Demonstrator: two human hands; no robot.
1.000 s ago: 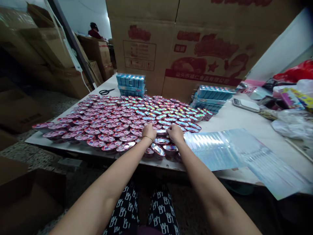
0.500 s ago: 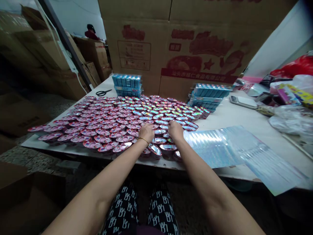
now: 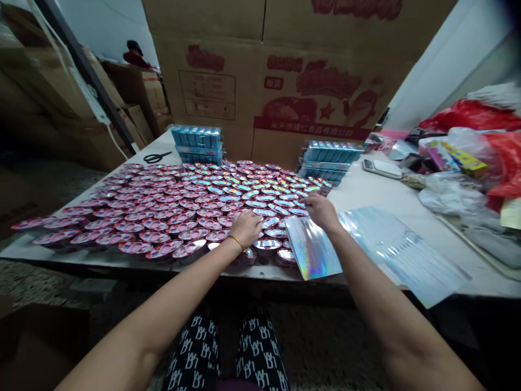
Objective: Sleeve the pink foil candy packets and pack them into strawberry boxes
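Glossy holographic film, cut as a sheet (image 3: 313, 255), lies at the near right of the oval containers (image 3: 209, 223), overlapping a second film sheet (image 3: 415, 266) on the white table (image 3: 352, 193). The containers stand upright in close rows; those at the left show pink tops, and many at the centre and right show reflective ones.

The left hand (image 3: 246, 228) is over the near-centre rows, palm down, fingers bent and held close together. The right hand (image 3: 323, 212) is above the upper edge of the sheet, beside the right end of the rows, with fingers curled inward. Whether either hand pinches anything cannot be told.

Handling, as judged from appearance: the film is light, limp and slippery, and liable to crease; the suitable hold is at an edge or corner, between thumb and fingertips. The containers appear light and fairly stiff-walled, with smooth tops that may dent; the suitable hold is across the side walls, just below the rim. Close spacing makes knocking a neighbour possible.

Blue packs (image 3: 198, 144) and scissors (image 3: 157, 157) lie at the far left.
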